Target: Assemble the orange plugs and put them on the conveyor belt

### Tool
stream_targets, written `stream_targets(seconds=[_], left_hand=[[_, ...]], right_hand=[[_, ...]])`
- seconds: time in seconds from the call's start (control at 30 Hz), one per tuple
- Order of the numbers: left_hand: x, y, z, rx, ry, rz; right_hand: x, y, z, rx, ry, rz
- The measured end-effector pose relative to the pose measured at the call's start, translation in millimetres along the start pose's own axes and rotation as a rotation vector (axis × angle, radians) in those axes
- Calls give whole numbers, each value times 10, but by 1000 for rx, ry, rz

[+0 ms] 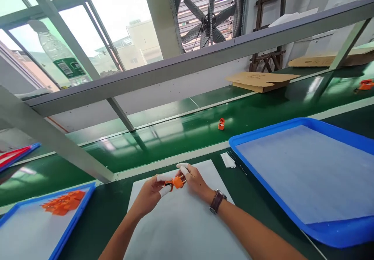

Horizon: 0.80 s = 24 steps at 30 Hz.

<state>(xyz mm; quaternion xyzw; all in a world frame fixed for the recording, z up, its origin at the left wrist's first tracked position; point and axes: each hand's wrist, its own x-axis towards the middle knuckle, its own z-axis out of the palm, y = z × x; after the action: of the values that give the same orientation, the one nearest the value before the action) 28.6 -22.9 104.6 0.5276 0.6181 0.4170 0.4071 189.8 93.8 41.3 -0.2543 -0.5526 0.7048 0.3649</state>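
A small orange flip-lid case (177,182), its lid swung open, is held above a white sheet (181,229). My left hand (149,197) pinches the dark-lined half between thumb and forefinger, both in white finger covers. At the lid side, my right hand (196,181) has its lower fingers against the orange lid. Its covered thumb and forefinger are bent close together above the case; anything tiny between them cannot be made out. A dark-strapped watch (217,201) is on the right wrist.
Left, a blue-rimmed tray (73,223) carries several orange cases (64,202). At right lies a larger blue tray (271,190) lined in white. White slips (228,160) lie beside it. Another open orange case (221,124) stands on the green conveyor belt (187,139), near flat cardboard (260,81).
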Motion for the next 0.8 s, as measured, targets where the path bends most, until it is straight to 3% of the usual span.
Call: stream_targets(seconds=[0.13,0.33,0.5,0.63,0.73,0.8], left_hand=[[-74,-346,19,-15,174,-1],[-127,-552,2,47,286,160],[-199,-621,12,325,391,198],[-258,-594,5,588,445,225],[-295,-559,11,579,397,293],[-312,-538,38,472,381,264]], right_hand=[[-109,-1,53,-16,-119,-54],[-263,57,130,-239,-264,-182],[-336,6,196,-416,-312,-364],[-348,-24,228,-477,-267,-439],[-342,-15,232,-524,-270,-451],[-339,3,232,-559,-273,-480]])
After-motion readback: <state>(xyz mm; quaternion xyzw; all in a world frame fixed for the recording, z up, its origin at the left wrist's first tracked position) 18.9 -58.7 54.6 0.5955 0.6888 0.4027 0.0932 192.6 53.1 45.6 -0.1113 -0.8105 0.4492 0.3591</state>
